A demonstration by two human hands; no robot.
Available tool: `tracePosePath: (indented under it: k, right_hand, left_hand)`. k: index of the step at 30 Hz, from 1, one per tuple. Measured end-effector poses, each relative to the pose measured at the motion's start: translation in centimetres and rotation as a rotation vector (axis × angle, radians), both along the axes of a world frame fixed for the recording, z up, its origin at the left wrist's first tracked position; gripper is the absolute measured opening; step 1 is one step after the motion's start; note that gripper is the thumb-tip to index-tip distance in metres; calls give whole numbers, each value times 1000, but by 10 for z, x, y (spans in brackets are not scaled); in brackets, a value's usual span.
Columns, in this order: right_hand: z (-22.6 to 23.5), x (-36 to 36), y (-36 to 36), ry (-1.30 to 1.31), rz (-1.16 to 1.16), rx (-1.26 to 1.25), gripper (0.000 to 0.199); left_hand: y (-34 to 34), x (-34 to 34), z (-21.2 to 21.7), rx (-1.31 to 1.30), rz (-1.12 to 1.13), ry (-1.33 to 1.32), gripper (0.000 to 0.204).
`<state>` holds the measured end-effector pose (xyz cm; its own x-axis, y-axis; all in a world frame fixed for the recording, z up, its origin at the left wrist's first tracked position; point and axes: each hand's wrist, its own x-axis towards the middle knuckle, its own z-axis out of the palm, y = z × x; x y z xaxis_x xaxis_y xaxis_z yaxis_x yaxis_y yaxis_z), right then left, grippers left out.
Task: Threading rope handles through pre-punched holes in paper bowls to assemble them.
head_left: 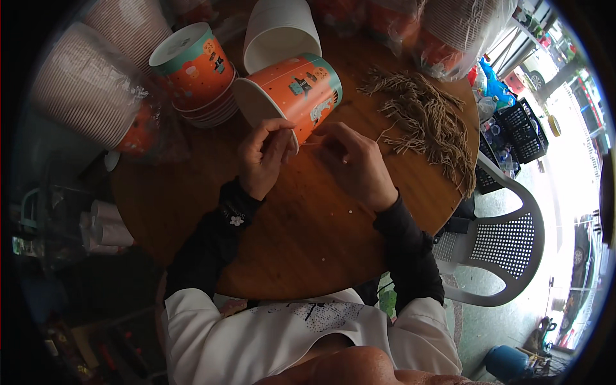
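An orange and green paper bucket [305, 90] lies tilted on its side over the table, its pale round end facing left. My left hand [266, 154] is closed on the lower edge of that end, thumb and fingers pinching it. My right hand [353, 160] is just right of it, fingers drawn together under the bucket's side. A thin string [310, 144] runs between the two hands; the right fingertips are partly hidden and slightly blurred. To the right lies a loose heap of tan strings [423, 115].
The round wooden table [301, 244] holds a white paper bucket [280, 35] on its side, a short stack of orange buckets [192, 70], and plastic-wrapped bucket stacks [90, 83] at left. Another wrapped stack [459, 32] stands far right. A grey plastic chair [507, 244] is beside the table.
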<state>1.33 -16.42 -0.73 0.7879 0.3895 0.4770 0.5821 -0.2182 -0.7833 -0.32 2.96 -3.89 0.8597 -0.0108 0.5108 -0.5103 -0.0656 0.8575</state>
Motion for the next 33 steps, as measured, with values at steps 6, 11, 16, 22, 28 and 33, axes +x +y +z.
tracePosePath:
  k: [6,11,16,22,28,33]
  right_hand:
    - [-8,0,8,456,92,258,17]
    - [-15,1,11,484,108,303,14]
    - [-19,6,9,441,80,293,16]
    - [-4,2,-1,-37,-11,66,20]
    - [-1,9,-8,-453,-64,-287,26]
    - [-5,16,-8,-97,-162,35,15]
  left_hand:
    - [-15,-4,4,131,37,-46,15]
    - [-15,-4,5,-61,-11,86,12]
    - [-13,-1,3,197,93,92,9]
    - [-20,5,6,52,118,199,8]
    - [-22,4,5,326,45,-38,10]
    - [-18,3,11,119,-73,243,13]
